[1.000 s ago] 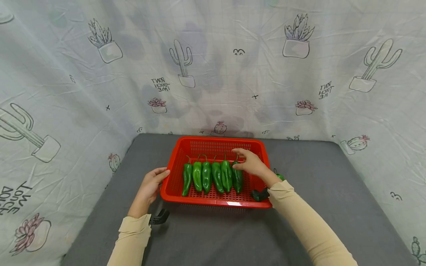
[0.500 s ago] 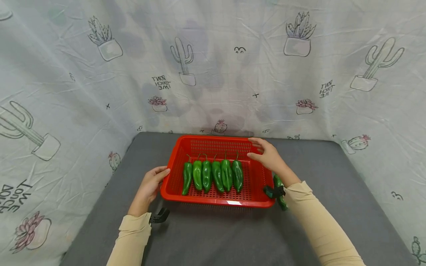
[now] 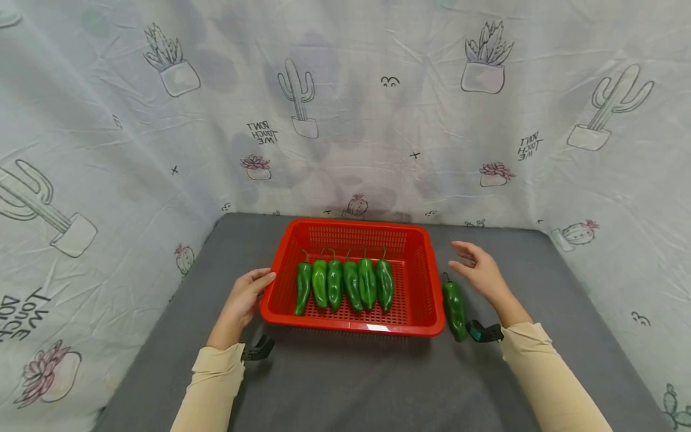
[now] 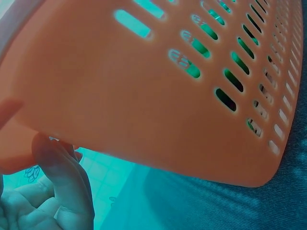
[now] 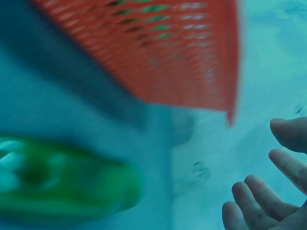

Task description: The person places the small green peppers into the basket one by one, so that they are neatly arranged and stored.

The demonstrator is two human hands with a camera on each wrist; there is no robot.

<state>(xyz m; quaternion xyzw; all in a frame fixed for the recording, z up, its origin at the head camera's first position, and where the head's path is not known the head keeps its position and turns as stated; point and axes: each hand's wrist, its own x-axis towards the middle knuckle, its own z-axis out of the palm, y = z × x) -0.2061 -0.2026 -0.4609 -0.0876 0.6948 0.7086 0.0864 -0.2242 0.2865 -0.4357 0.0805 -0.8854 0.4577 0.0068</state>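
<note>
At the left end of a red plastic basket [image 3: 345, 326], my left hand [image 3: 245, 297] pinches the rim. The left wrist view shows the thumb and fingers of that hand [image 4: 67, 182] at the edge of the basket wall [image 4: 105, 86]. Several green peppers [image 3: 335, 285] lie side by side in the basket, stems pointing away from me. Outside, just right of the basket, a single green pepper [image 3: 455, 309] lies on the table. My right hand [image 3: 480, 273] hovers above and right of that pepper's stem, holding nothing, its fingers loosely bent and apart from the thumb.
A grey cloth covers the table [image 3: 356, 384]. Behind it and along both sides hangs a pale curtain [image 3: 345, 120] printed with cacti and potted plants. The basket's inner right part shows bare mesh floor beside the row of peppers.
My right hand has moved right, from over the basket's rightmost pepper to beyond its right rim, uncovering the pepper outside. My left hand has stayed on the rim.
</note>
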